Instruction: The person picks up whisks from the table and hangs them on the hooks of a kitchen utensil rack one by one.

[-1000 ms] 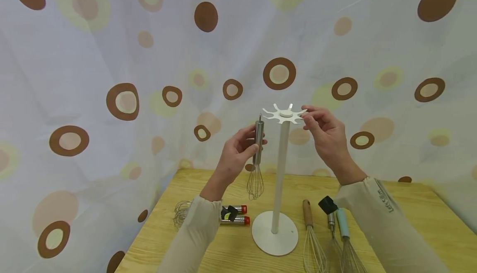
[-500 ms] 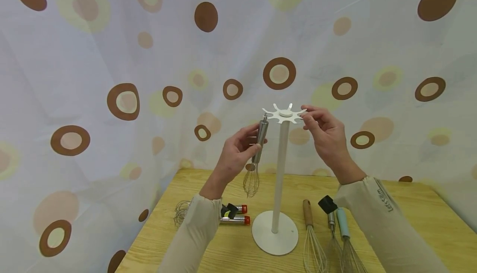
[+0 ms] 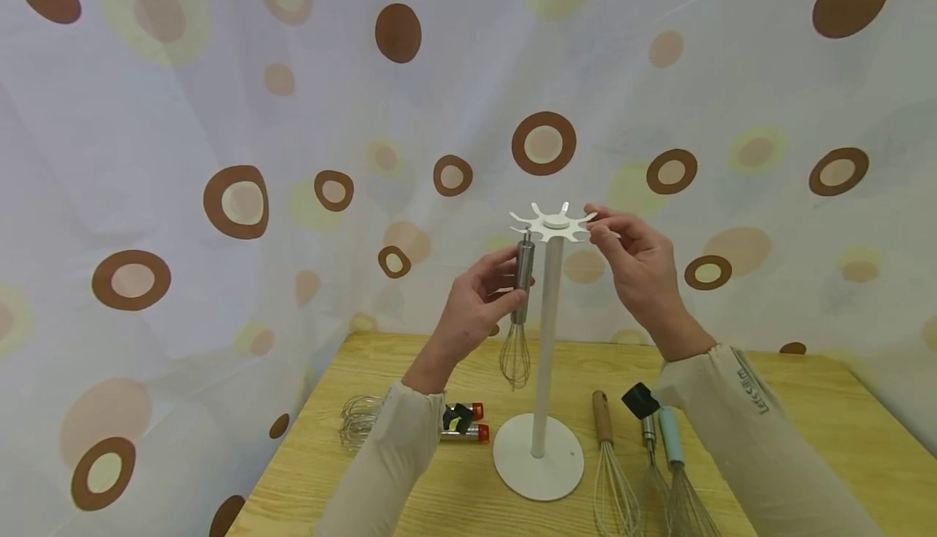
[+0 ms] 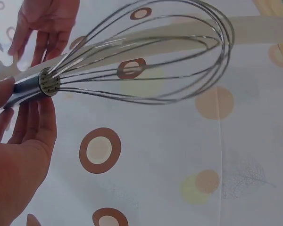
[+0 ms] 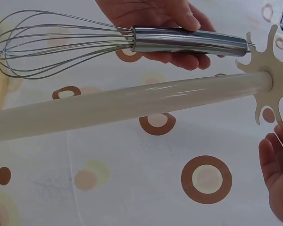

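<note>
In the head view, my left hand (image 3: 476, 305) grips the steel handle of a small wire whisk (image 3: 523, 277), which hangs nearly upright with its wires down. A white stand (image 3: 549, 333) rises just to its right, topped by a flat star-shaped plate (image 3: 556, 224) with curved prongs. The whisk's handle end is right at a left-hand prong, as the right wrist view shows, where the whisk (image 5: 188, 41) lies alongside the pole (image 5: 146, 101). My right hand (image 3: 644, 272) pinches a prong on the plate's right side with thumb and fingertips.
Two steel-handled whisks with red ends (image 3: 468, 433) lie left of the stand's round base (image 3: 538, 472), partly behind the left sleeve. On the right lie a wooden-handled whisk (image 3: 603, 419), a metal-handled one (image 3: 649, 431) and a light-blue-handled one (image 3: 671, 435). A spotted curtain (image 3: 329, 114) surrounds the wooden table.
My left hand has moved right with the whisk, bringing its handle end to the plate's prong. The whisk tilted, then came back nearly upright. My right hand keeps its place on the plate.
</note>
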`<state>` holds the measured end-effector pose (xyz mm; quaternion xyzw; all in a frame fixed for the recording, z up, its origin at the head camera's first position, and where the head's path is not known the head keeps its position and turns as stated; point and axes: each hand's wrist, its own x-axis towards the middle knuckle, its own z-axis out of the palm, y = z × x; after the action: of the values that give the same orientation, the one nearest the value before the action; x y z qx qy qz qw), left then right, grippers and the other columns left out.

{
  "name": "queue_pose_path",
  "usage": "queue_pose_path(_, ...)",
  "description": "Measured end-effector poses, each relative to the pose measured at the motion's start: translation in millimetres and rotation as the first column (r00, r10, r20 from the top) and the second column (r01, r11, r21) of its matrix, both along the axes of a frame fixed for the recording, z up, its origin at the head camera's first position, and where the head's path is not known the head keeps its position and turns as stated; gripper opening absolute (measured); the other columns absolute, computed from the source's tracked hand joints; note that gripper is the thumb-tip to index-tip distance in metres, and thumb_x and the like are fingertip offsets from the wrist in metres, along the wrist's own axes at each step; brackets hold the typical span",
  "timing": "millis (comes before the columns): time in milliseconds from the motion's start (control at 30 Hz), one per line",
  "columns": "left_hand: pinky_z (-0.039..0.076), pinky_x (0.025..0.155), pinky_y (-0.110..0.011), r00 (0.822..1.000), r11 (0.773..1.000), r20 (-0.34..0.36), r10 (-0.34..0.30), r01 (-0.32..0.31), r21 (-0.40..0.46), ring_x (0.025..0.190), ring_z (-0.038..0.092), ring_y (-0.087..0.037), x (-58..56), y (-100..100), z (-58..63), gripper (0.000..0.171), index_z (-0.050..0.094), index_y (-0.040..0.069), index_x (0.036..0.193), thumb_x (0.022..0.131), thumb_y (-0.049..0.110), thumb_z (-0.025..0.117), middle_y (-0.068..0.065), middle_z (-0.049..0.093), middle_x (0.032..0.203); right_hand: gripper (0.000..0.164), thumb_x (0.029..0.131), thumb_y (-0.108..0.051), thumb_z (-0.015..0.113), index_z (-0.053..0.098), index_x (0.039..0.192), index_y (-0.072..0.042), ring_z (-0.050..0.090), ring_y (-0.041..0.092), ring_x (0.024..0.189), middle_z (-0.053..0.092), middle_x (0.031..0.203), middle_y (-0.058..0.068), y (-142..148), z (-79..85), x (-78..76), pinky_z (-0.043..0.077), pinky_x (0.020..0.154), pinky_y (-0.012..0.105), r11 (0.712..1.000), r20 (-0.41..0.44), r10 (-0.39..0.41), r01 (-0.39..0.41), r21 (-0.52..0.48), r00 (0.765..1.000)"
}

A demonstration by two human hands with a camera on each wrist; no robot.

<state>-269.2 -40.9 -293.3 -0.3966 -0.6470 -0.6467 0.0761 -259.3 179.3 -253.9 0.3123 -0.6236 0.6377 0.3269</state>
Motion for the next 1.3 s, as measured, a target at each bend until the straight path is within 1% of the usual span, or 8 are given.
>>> queue_pose_path(100,0.05,0.073,-0.026,1.0,1.0,0.029,-0.008,0.008,-0.017,0.109,0.059,-0.026,-0.4,-4,-3.1,0.05,0.044,0.008,0.14,0.092,0.002,0.057,-0.019,0.058,0.122,0.014,0.094,-0.002,0.055,0.062,0.094,0.011,0.051,0.018,0.122,0.063,0.119,0.004,0,0.6,0.3,0.042,0.095,0.022,1.0,0.019,-0.02,0.02,0.006,1.0)
queue_pose_path(400,0.047,0.092,-0.036,0.995,0.979,0.089,0.041,-0.022,-0.203,0.11,0.058,-0.027,-12.3,-41,-37.3,0.04,0.049,0.003,0.134,0.095,0.005,0.055,-0.017,0.06,0.12,0.025,0.096,-0.008,0.053,0.056,0.094,0.017,0.049,0.019,0.125,0.058,0.127,0.015,3,2.6,-0.9,0.044,0.093,0.021,0.999,0.058,-0.029,0.027,0.04,0.998)
queue_pose_path(533,0.049,0.088,-0.033,0.991,0.911,0.11,0.075,-0.023,-0.412,0.106,0.06,-0.023,-18.5,-63,-65.8,0.033,0.056,0.005,0.128,0.096,0.01,0.056,-0.011,0.063,0.115,0.025,0.097,-0.01,0.053,0.057,0.097,0.015,0.048,0.019,0.126,0.056,0.129,0.017,4,3.5,-2.4,0.045,0.09,0.02,0.999,0.071,-0.004,0.0,0.049,0.997)
queue_pose_path(633,0.049,0.086,-0.031,0.991,0.826,0.113,0.07,0.006,-0.563,0.106,0.059,-0.021,-21.6,-77,-90.0,0.031,0.058,0.006,0.126,0.095,0.01,0.057,-0.009,0.062,0.115,0.022,0.097,-0.01,0.052,0.059,0.097,0.011,0.047,0.019,0.126,0.054,0.13,0.017,5,3.9,-4.3,0.045,0.089,0.021,0.998,0.075,0.02,-0.024,0.051,0.997)
queue_pose_path(800,0.049,0.088,-0.031,0.99,0.695,0.141,0.021,0.087,-0.714,0.108,0.058,-0.025,-26.4,-94,-131.9,0.032,0.059,0.003,0.125,0.092,0.004,0.059,-0.015,0.062,0.117,0.02,0.098,-0.011,0.05,0.06,0.099,0.007,0.047,0.018,0.126,0.053,0.132,0.016,7,3.9,-8.4,0.046,0.089,0.024,0.996,0.08,0.059,-0.064,0.06,0.995)
queue_pose_path(933,0.048,0.089,-0.029,0.983,0.616,0.172,0.066,0.095,-0.782,0.109,0.059,-0.02,-30.0,-100,-161.3,0.032,0.063,0.005,0.121,0.089,0.002,0.064,-0.007,0.064,0.116,0.019,0.099,-0.012,0.05,0.059,0.101,0.005,0.047,0.018,0.126,0.054,0.133,0.014,8,3.4,-13.0,0.047,0.088,0.024,0.993,0.09,0.092,-0.099,0.068,0.992)
queue_pose_path(1067,0.048,0.089,-0.029,0.986,0.584,0.138,0.095,0.057,-0.81,0.108,0.059,-0.018,-31.1,-101,-176.0,0.032,0.065,0.006,0.117,0.086,-0.002,0.066,-0.004,0.065,0.115,0.018,0.099,-0.012,0.049,0.059,0.1,0.002,0.047,0.018,0.126,0.056,0.132,0.012,9,2.7,-17.3,0.047,0.088,0.025,0.985,0.1,0.158,-0.164,0.051,0.982)
queue_pose_path(1300,0.049,0.085,-0.027,0.997,0.544,0.008,0.083,-0.039,-0.838,0.1,0.061,-0.014,-28.9,-98,-177.9,0.029,0.067,0.005,0.113,0.085,-0.004,0.066,-0.006,0.066,0.109,0.017,0.1,-0.013,0.047,0.059,0.099,-0.001,0.045,0.019,0.128,0.057,0.13,0.007,9,1.3,-22.0,0.046,0.091,0.028,0.973,0.106,0.222,-0.227,0.037,0.969)
